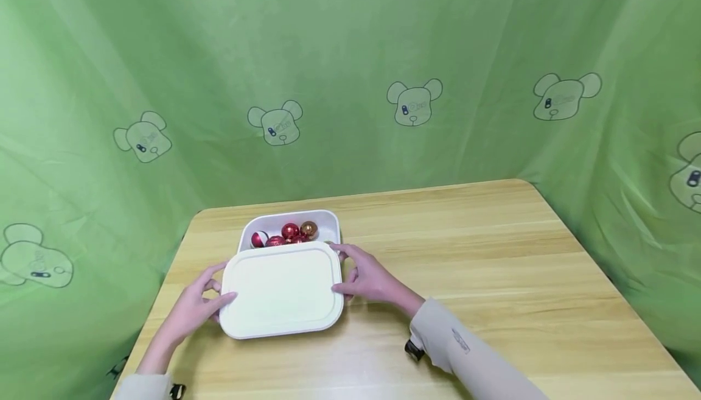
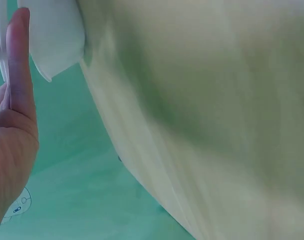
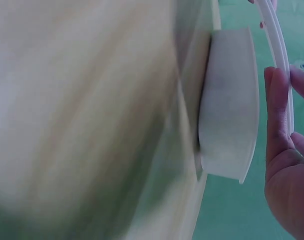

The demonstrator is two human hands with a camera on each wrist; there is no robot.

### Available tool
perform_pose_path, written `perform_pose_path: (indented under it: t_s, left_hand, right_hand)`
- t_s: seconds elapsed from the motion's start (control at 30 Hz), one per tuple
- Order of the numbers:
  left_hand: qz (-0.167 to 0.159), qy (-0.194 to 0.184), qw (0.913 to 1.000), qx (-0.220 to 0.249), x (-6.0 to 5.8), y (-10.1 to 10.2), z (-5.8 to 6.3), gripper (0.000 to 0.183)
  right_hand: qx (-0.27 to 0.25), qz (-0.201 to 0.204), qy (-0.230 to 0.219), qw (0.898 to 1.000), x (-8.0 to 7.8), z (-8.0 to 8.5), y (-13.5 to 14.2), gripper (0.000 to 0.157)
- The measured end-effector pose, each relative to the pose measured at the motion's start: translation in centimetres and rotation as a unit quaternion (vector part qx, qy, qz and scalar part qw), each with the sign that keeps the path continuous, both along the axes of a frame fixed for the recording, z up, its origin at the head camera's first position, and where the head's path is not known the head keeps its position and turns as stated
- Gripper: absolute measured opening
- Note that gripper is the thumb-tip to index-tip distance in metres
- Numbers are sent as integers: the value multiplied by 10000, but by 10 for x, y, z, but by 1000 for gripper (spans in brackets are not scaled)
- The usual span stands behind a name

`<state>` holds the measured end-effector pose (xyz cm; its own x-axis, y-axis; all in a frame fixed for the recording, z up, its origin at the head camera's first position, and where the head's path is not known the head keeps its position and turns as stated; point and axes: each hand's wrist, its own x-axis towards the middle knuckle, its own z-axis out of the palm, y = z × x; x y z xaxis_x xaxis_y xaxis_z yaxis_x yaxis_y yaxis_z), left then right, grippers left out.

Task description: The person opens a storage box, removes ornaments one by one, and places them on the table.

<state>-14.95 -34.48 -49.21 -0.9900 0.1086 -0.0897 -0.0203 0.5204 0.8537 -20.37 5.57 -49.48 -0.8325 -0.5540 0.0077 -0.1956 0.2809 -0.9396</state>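
A white rectangular lid (image 1: 282, 290) with rounded corners is held up by both hands, covering the near part of a white box (image 1: 327, 217). My left hand (image 1: 194, 305) grips its left edge, thumb on the upper face. On the opposite edge my right hand (image 1: 369, 275) pinches the lid (image 3: 277, 45) between thumb and fingers. Inside the box lie several shiny balls, among them a red ball (image 1: 290, 231), a bronze ball (image 1: 309, 229) and a red-and-white ball (image 1: 258, 239). In the right wrist view the lid is apart from the box (image 3: 229, 105).
A wood-grain table (image 1: 493, 278) carries the box near its far left corner. Behind and beside it hangs a green curtain (image 1: 339, 41) printed with bear heads. The table's far edge runs just behind the box.
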Motion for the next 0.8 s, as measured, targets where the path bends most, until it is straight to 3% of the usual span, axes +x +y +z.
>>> perform_pose_path:
  t_s: [0.23,0.47,0.8]
  left_hand:
    - [-247,-458,9985,183,10,-5,-7,83]
    - [-572,-639,9960,244,13,-8,-8,87]
    - [-757,-883,9927,326,18,-10,-17,90]
  right_hand:
    - [259,129,-52,9996,15,-3,0,93]
    - [316,254,-132,9991,25,-6,2,92]
    - [384,385,-340,9979,33,-13,4,92]
